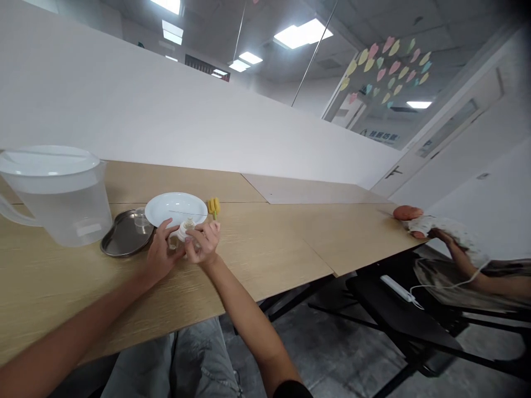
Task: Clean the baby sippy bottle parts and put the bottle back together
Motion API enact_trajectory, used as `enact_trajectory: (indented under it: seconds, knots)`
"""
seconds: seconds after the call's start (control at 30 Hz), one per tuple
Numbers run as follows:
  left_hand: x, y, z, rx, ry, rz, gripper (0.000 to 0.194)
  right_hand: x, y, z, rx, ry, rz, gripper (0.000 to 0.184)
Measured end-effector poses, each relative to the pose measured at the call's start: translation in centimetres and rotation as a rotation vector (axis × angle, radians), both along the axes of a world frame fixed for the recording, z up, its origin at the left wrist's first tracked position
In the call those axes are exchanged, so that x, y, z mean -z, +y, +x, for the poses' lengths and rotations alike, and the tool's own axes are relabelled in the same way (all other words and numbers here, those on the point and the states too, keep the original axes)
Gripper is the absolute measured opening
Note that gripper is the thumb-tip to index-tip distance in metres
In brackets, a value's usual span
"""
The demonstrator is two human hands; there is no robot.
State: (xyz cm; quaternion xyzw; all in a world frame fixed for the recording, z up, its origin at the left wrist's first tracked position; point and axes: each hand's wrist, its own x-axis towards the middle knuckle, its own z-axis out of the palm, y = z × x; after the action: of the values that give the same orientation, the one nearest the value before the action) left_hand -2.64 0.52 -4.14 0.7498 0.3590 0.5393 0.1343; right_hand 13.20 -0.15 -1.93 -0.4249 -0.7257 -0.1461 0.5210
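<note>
Work is partway along, it seems: a small white and clear plastic bottle-like piece is up in both hands, just in front of the round white plate, its clear tip pointing upward. The right hand has a narrow pinch on its white part, fingertips close together; the left hand curls around its other side, thumb and fingers slightly wider. The white part and clear tip appear to be together, but whether they are fully fastened cannot be told, so some fitting or loosening may be left. Left of the plate, a small clear plastic cup-like piece lies at the shiny metal tray, out of both hands. Farther left stands the large translucent plastic pitcher, lid on and liquid inside; right of the plate lies a small yellow object, untouched.
</note>
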Motion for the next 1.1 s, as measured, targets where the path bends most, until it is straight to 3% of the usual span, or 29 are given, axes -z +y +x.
enact_trajectory:
  seconds: [0.13,0.3,0.47,0.53,0.73,0.97,1.1]
  knots:
    - [0.7,0.3,-0.2,0.005,-0.019,0.050,0.054,0.1,-0.1,-0.4,-0.041,-0.020,0.014,0.026]
    - [-0.4,-0.2,-0.1,0.052,-0.018,-0.027,0.069,0.1,-0.3,-0.4,-0.091,-0.029,-0.085,0.024]
    - [-2.0,-0.9,0.3,0.009,-0.003,-0.139,0.096,-0.5,-0.2,-0.6,-0.056,0.287,0.007,0.033]
    - [-2.4,-1.0,0.3,0.007,0.014,-0.169,0.104,-1.0,-0.2,-0.5,-0.062,0.384,-0.035,0.041]
    - [-3.3,-0.8,0.0,0.032,0.058,-0.187,0.102,-2.2,0.0,0.2,-0.273,0.184,-0.235,0.049]
    - [-3.1,-0.6,-0.1,0.089,0.062,-0.175,0.091,-2.3,0.6,-0.2,-0.023,0.081,-0.307,0.043]
    - [-3.2,-0.6,-0.2,0.107,0.029,-0.223,0.086,-2.8,0.4,0.4,-0.139,0.074,-0.301,0.039]
